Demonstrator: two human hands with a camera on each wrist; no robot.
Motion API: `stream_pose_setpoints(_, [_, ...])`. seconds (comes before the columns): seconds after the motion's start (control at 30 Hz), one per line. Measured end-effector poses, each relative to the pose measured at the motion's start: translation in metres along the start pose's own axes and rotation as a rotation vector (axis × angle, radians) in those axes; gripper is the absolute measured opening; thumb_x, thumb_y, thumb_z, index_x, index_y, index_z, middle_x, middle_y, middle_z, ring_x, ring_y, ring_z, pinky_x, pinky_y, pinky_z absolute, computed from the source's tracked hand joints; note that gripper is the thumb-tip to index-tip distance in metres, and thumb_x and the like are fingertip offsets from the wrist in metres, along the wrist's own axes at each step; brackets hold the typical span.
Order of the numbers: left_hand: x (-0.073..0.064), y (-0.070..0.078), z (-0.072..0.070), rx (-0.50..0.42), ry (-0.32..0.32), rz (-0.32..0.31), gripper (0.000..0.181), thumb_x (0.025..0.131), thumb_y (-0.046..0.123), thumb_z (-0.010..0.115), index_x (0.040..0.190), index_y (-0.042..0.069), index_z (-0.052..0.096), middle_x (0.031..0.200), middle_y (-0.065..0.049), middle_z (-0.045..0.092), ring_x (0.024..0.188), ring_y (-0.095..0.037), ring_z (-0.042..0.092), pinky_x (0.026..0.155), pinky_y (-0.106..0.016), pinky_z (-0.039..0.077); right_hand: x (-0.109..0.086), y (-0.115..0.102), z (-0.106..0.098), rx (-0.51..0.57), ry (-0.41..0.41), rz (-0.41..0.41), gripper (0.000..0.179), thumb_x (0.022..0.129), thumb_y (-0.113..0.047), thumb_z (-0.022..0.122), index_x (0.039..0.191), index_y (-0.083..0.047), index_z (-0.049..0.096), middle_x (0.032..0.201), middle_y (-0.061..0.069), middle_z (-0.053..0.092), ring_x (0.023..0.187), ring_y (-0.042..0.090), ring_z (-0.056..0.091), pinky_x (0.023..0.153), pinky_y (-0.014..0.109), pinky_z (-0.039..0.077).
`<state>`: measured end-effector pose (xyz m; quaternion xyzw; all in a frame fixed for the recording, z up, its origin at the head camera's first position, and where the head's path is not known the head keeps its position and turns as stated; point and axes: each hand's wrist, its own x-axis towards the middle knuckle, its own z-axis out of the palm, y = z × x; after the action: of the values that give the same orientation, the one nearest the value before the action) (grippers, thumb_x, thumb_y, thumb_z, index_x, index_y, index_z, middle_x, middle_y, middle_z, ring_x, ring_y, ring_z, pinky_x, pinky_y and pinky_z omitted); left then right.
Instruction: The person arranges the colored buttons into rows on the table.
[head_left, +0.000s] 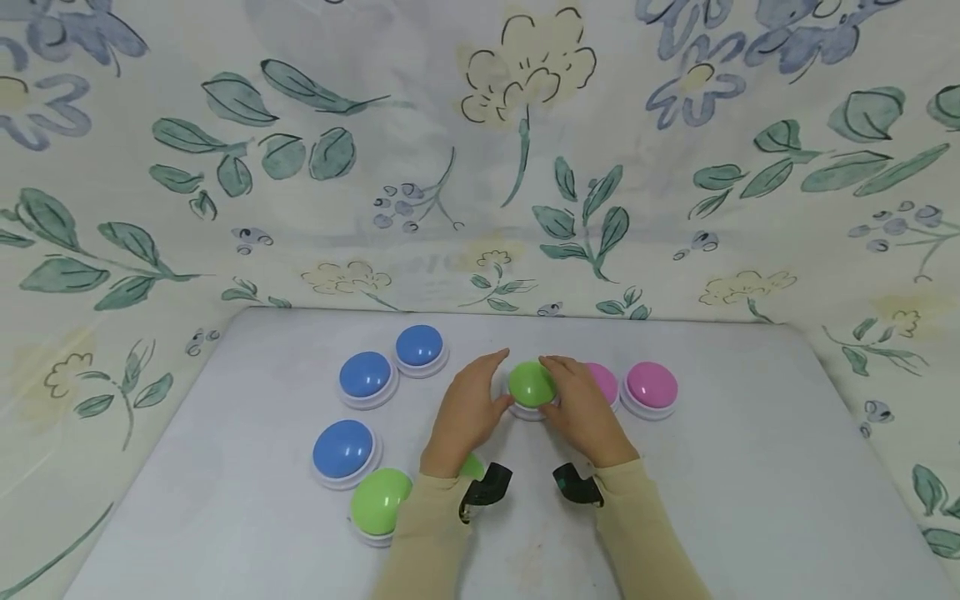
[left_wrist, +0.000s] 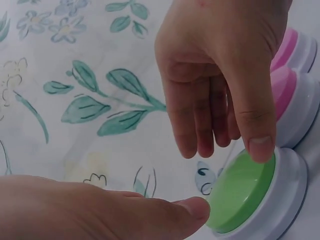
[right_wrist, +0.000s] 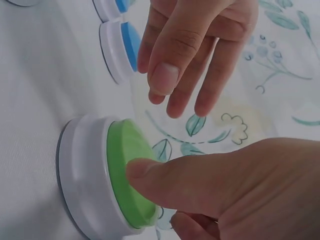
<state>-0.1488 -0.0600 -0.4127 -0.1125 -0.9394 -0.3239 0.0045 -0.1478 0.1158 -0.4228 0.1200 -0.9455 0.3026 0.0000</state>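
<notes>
A green push button [head_left: 531, 383] with a domed top and white base sits on the white table between both hands. To its left is my left hand [head_left: 468, 408], fingers loosely extended, the thumb close to the button's rim. My right hand [head_left: 588, 412] arches over the right side, its thumb and fingers around the dome's edge without a clear grip. In the right wrist view, the right thumb [right_wrist: 145, 172] overlaps the green dome [right_wrist: 127, 170]; firm contact cannot be told. The left wrist view has the left thumb [left_wrist: 192, 207] beside the dome.
Two pink buttons [head_left: 651, 385] stand to the right, one partly behind the right hand. Three blue buttons [head_left: 365, 374] lie at left. A green button [head_left: 381, 500] and another green dome [head_left: 472, 467] are partly covered by the left arm. Floral cloth [head_left: 420, 267] surrounds the table.
</notes>
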Motion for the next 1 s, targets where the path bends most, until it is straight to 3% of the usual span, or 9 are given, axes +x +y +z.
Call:
stream_pose_setpoints(0.33, [-0.002, -0.004, -0.013, -0.025, 0.03, -0.031, 0.067, 0.087, 0.01, 0.079, 0.147, 0.005, 0.05, 0.143, -0.017, 0.056, 0.131, -0.033, 0.054, 0.112, -0.047, 0.042, -0.001, -0.003, -0.001, 0.015, 0.023, 0.005, 0.067, 0.082, -0.006, 0.083, 0.142, -0.002, 0.054, 0.143, 0.019, 0.053, 0.134, 0.036, 0.049, 0.11, 0.049, 0.043])
stream_pose_setpoints(0.57, [-0.003, -0.008, -0.022, -0.047, 0.059, -0.038, 0.066, 0.087, 0.011, 0.078, 0.146, 0.003, 0.049, 0.14, -0.017, 0.058, 0.125, -0.034, 0.058, 0.106, -0.047, 0.047, -0.001, -0.006, 0.002, 0.042, 0.038, -0.039, 0.065, 0.083, -0.01, 0.083, 0.141, -0.001, 0.055, 0.141, 0.019, 0.055, 0.132, 0.036, 0.05, 0.111, 0.049, 0.043])
stream_pose_setpoints(1.0, [-0.007, -0.021, -0.038, -0.088, 0.117, -0.061, 0.069, 0.087, 0.012, 0.079, 0.147, 0.0, 0.047, 0.141, -0.017, 0.058, 0.126, -0.034, 0.057, 0.107, -0.048, 0.046, 0.001, -0.013, 0.008, 0.101, 0.055, -0.07, 0.061, 0.084, -0.011, 0.081, 0.14, -0.003, 0.057, 0.139, 0.017, 0.056, 0.125, 0.033, 0.056, 0.106, 0.047, 0.048])
